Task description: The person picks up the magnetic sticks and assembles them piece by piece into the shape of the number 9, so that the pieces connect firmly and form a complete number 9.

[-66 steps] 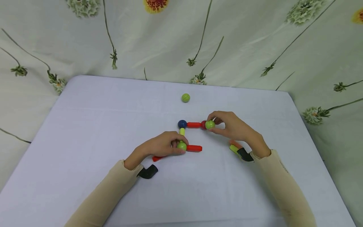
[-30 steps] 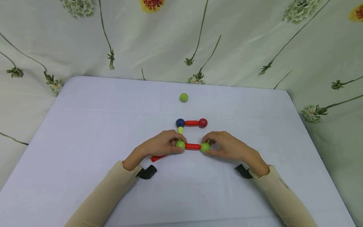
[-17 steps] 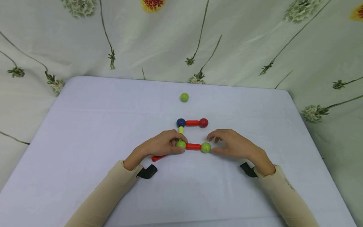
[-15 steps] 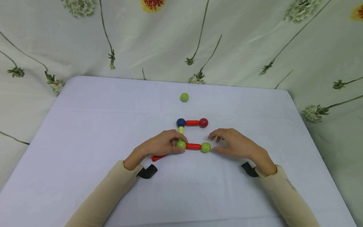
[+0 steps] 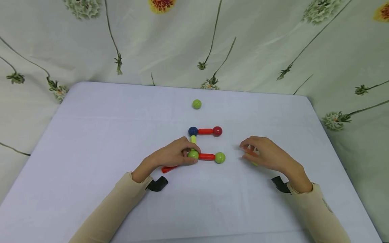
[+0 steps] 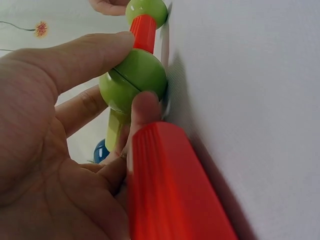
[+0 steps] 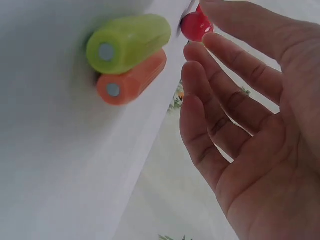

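Note:
The left hand (image 5: pixel 174 153) grips a green ball (image 5: pixel 193 155) between thumb and fingers. From that ball a red rod (image 5: pixel 207 157) runs right to another green ball (image 5: pixel 220 157), and a yellow rod (image 5: pixel 193 139) runs back to a blue ball (image 5: pixel 192 131). A further red rod (image 5: pixel 205 131) links the blue ball to a red ball (image 5: pixel 217 131). One more red rod (image 6: pixel 172 185) lies beside the left hand. The right hand (image 5: pixel 267 153) hovers with relaxed, parted fingers near a yellow-green rod (image 7: pixel 129 42) and an orange rod (image 7: pixel 135 77), side by side, holding neither.
A loose green ball (image 5: pixel 197 104) sits near the far side of the white-covered table (image 5: pixel 136 101). Behind the table hangs a cloth (image 5: pixel 258 60) with printed flowers. Black bands (image 5: pixel 158 184) show at both wrists.
The right hand brought a green ball from beside the red ball to the front red rod's right end, let go of it and moved right over the loose rods. The left hand kept its grip.

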